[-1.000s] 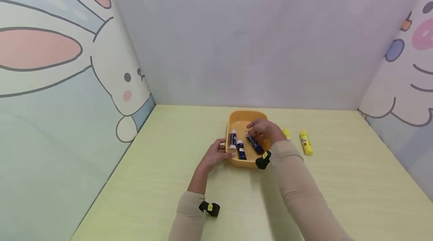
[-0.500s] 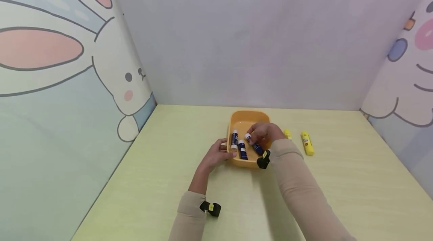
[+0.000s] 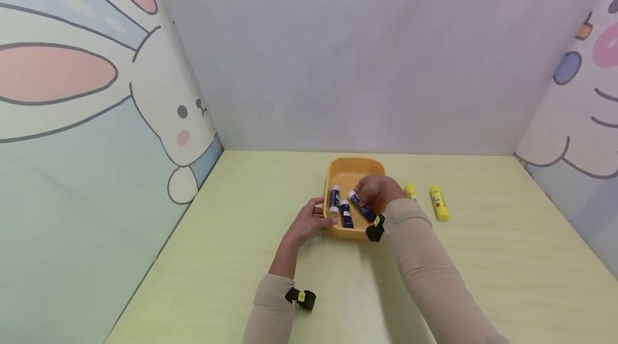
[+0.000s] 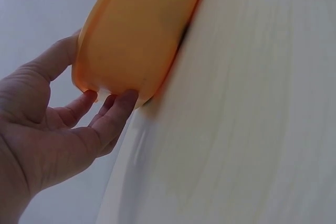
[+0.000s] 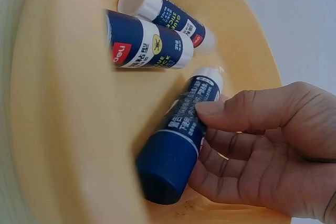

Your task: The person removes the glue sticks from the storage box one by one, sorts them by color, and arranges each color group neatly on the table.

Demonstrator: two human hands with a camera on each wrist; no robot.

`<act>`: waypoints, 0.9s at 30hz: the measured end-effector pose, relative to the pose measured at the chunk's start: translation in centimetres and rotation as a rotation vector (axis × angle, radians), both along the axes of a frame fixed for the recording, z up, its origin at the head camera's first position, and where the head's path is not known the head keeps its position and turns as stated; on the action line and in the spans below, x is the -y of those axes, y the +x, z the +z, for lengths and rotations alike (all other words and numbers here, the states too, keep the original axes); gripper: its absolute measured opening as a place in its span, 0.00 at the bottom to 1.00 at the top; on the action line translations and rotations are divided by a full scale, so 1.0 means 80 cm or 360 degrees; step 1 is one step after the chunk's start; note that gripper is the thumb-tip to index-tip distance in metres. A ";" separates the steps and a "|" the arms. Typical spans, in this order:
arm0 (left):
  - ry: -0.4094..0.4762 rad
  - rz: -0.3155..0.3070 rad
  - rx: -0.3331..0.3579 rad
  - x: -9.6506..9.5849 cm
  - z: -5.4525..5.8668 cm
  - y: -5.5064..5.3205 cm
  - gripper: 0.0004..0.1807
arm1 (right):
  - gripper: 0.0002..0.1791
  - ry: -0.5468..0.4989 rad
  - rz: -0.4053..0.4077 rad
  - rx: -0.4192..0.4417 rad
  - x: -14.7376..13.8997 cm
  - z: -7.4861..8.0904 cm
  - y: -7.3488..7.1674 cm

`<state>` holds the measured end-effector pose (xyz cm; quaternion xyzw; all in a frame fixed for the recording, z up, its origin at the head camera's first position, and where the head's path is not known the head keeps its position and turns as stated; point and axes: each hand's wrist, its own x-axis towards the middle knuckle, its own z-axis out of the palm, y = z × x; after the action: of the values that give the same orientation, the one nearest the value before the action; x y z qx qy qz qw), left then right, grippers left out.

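Looks like a small nursery-style booth; home or studio, can't tell. Pale wood-grain table (image 3: 507, 263) boxed in on three sides: plain greyish wall (image 3: 347, 65) behind it, rabbit-cartoon wall (image 3: 159, 102) along its left, pink-cheeked-cartoon wall (image 3: 569, 113) along its right.

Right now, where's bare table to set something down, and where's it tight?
Bare table: left of the left hand, to the bunny wall; right of the outer yellow stick, to the right wall. Tight: the near half of the tray, with three blue glue sticks and the right hand; also the gap between tray and nearer yellow stick.
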<state>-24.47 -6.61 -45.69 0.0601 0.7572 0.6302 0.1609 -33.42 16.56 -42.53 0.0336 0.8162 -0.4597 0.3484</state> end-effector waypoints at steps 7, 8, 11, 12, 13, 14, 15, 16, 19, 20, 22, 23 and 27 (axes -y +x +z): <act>0.0014 -0.0004 0.0010 -0.001 0.002 -0.002 0.41 | 0.22 0.0050 0.0119 -0.0104 -0.003 -0.002 -0.005; 0.0017 -0.0009 0.0007 -0.001 0.001 -0.003 0.41 | 0.22 0.0071 0.0139 -0.0121 -0.003 -0.002 -0.006; 0.0005 -0.0015 -0.0003 -0.001 -0.002 -0.004 0.41 | 0.24 0.0096 0.0135 -0.0145 -0.004 0.000 -0.006; 0.0003 -0.0015 -0.0006 -0.001 -0.003 -0.004 0.41 | 0.24 0.0089 0.0125 -0.0148 -0.003 0.001 -0.005; 0.0002 -0.0016 -0.0016 0.000 -0.003 -0.004 0.41 | 0.25 0.0077 0.0118 -0.0151 -0.003 0.001 -0.005; -0.0008 -0.0015 -0.0022 0.000 -0.003 -0.004 0.41 | 0.25 0.0067 0.0108 -0.0152 -0.002 0.002 -0.004; -0.0015 -0.0014 -0.0025 0.001 -0.003 -0.004 0.41 | 0.25 0.0058 0.0101 -0.0158 -0.001 0.002 -0.003; -0.0014 -0.0016 -0.0031 0.001 -0.003 -0.004 0.41 | 0.24 0.0045 0.0094 -0.0159 0.000 0.003 -0.002; -0.0032 -0.0017 -0.0054 0.002 -0.004 -0.002 0.42 | 0.23 0.0019 0.0066 -0.0172 0.000 0.003 0.002; -0.0045 -0.0011 -0.0058 0.002 -0.004 -0.001 0.42 | 0.23 0.0005 0.0046 -0.0173 -0.001 0.003 0.004; -0.0058 0.0001 -0.0067 0.002 -0.005 0.000 0.41 | 0.24 -0.0045 0.0012 -0.0176 -0.001 0.005 0.008; -0.0067 0.0007 -0.0074 0.003 -0.005 0.001 0.41 | 0.24 -0.0075 0.0002 -0.0183 -0.002 0.006 0.009; -0.0064 0.0028 -0.0093 0.002 -0.004 0.002 0.40 | 0.26 -0.0196 -0.0059 -0.0189 -0.003 0.014 0.017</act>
<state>-24.28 -6.75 -46.02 0.0684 0.7747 0.6141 0.1344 -32.10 16.79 -41.40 -0.0002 0.8049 -0.5165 0.2922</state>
